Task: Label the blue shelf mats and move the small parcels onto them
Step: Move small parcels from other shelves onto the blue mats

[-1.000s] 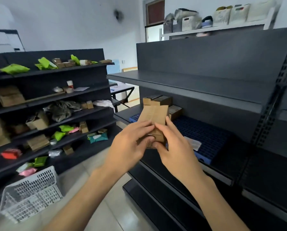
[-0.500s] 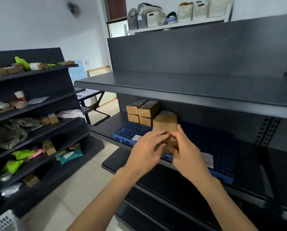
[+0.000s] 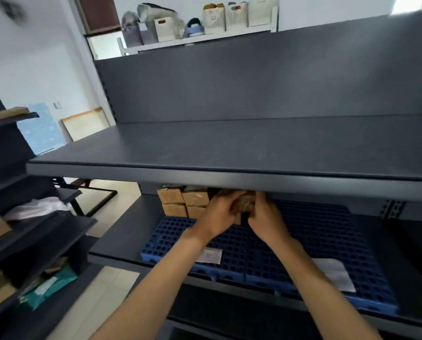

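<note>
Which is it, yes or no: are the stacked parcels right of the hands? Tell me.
No, the stacked parcels sit left of the left hand and the right hand.

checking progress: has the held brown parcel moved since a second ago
Yes. The brown parcel went back over the blue mat, now beside the stacked boxes.

I've carried the parcel [image 3: 245,206] deep under the upper shelf [image 3: 229,179]. My left hand [image 3: 218,213] and right hand [image 3: 266,218] now hold it over the mat [image 3: 315,229], seemingly just beside the boxes [image 3: 183,202].
</note>
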Demonstrator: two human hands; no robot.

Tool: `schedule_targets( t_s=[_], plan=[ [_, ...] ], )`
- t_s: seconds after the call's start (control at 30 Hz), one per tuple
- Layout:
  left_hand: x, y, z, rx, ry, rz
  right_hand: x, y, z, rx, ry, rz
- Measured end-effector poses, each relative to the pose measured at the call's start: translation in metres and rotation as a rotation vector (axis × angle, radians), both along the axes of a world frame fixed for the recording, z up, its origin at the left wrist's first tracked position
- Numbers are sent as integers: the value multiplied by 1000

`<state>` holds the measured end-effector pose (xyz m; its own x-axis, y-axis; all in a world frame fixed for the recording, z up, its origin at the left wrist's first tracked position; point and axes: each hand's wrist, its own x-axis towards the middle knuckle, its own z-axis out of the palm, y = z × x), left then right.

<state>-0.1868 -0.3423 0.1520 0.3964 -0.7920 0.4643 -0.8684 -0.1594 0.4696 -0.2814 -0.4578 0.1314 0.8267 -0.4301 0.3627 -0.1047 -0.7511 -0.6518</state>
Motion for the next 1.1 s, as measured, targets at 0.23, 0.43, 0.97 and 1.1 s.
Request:
schedule_targets(
  t_s=[0.23,0.43,0.97,1.1],
  plan=[
    [82,41,-11,111,36,-55,51,1,-28,-17,119,-85],
    [194,113,-27,97,96,106,71,-9,-32,48,199,-80],
    [231,117,-55,-17,213,-20,106,1,-54,116,262,-175],
    [223,118,-49,67,95,-15,108,15,-38,49,306,-210]
  ],
)
